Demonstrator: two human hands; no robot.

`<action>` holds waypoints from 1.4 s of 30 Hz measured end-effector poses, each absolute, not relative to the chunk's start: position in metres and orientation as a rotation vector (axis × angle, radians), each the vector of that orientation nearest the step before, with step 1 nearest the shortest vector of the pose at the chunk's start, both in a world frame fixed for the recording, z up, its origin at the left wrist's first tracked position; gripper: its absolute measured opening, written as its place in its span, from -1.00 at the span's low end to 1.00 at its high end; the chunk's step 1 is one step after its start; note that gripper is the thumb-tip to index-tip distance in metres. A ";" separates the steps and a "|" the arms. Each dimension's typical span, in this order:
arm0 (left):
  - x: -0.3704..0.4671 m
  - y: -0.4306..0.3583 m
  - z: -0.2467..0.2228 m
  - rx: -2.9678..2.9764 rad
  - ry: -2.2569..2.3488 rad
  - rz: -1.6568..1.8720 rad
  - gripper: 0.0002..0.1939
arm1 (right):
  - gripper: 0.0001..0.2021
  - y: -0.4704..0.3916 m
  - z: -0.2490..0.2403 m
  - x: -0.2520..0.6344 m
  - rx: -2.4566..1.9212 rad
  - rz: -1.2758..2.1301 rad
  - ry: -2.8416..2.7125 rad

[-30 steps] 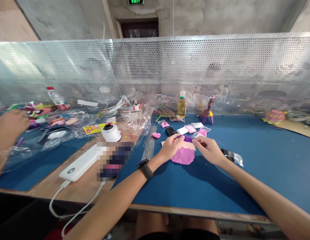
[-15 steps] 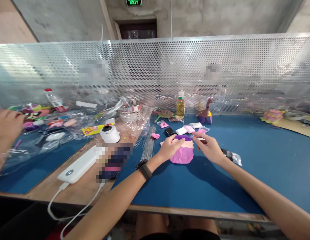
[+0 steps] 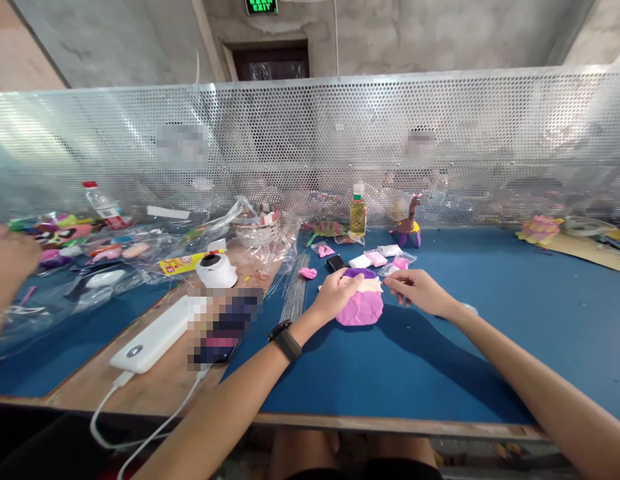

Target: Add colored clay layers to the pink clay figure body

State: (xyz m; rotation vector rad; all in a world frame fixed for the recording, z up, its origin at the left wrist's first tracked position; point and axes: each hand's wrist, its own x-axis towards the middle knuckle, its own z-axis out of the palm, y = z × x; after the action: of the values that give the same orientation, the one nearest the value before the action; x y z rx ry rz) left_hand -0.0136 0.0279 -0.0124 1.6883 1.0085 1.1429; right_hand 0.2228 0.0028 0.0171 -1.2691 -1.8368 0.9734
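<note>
A flattened piece of modelling clay [image 3: 360, 310], pink-purple with a cream strip across it and dark purple at the top, is held above the blue table. My left hand [image 3: 339, 293] grips its left side, thumb lying over the cream strip. At the strip's right end is my right hand [image 3: 417, 291], thumb and forefinger pinched together. Whether the strip's edge is between those fingertips, I cannot make out. Just behind lie small packs of white and pink clay [image 3: 375, 258] and a black clay block [image 3: 335, 264].
Thin wires [image 3: 295, 290] and a pink lump [image 3: 308, 273] lie left of the clay. Further left are a power bank [image 3: 153, 340] with cables, a phone and a white roll [image 3: 216, 270]. An oil bottle [image 3: 358, 212] and clay animal [image 3: 409, 223] stand behind. Another person's hand [image 3: 13, 263] is far left.
My right hand has shifted slightly, its fingers drawn closer together at the strip's right end. My left hand keeps its grip. The view has moved a little, and the other person's hand is blurred.
</note>
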 end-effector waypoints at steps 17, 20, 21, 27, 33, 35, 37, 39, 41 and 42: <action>-0.013 0.022 -0.005 1.701 1.013 1.139 -0.66 | -0.56 -0.003 0.018 0.214 -1.152 0.963 -1.661; -0.012 0.021 -0.004 1.716 1.001 1.158 -0.66 | -0.54 -0.006 0.018 0.209 -1.142 0.975 -1.619; -0.012 0.020 -0.003 1.718 0.997 1.166 -0.67 | -0.56 -0.007 0.017 0.209 -1.144 0.967 -1.617; -0.012 0.015 0.002 1.715 0.935 1.190 -0.69 | -0.65 -0.006 0.013 0.212 -1.156 0.842 -1.691; -0.012 0.013 0.004 1.741 0.910 1.197 -0.69 | -0.62 -0.003 0.011 0.210 -1.152 0.894 -1.611; -0.012 0.012 0.006 1.752 0.901 1.205 -0.70 | -0.59 -0.003 0.012 0.208 -1.158 0.936 -1.591; -0.012 0.011 0.007 1.758 0.888 1.214 -0.71 | -0.57 -0.003 0.013 0.207 -1.157 0.978 -1.586; -0.012 0.010 0.008 1.758 0.877 1.222 -0.71 | -0.56 -0.005 0.012 0.205 -1.164 0.997 -1.591; -0.011 0.009 0.008 1.752 0.874 1.230 -0.71 | -0.56 -0.007 0.012 0.204 -1.181 0.964 -1.612; -0.011 0.009 0.008 1.747 0.879 1.235 -0.71 | -0.57 -0.008 0.012 0.204 -1.186 0.926 -1.634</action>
State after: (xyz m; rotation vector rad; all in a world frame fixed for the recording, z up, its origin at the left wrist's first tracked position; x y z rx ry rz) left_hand -0.0112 0.0095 0.0076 1.7465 0.8794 1.2352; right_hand 0.2044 -0.0077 0.0116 -1.1860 -1.6341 0.9261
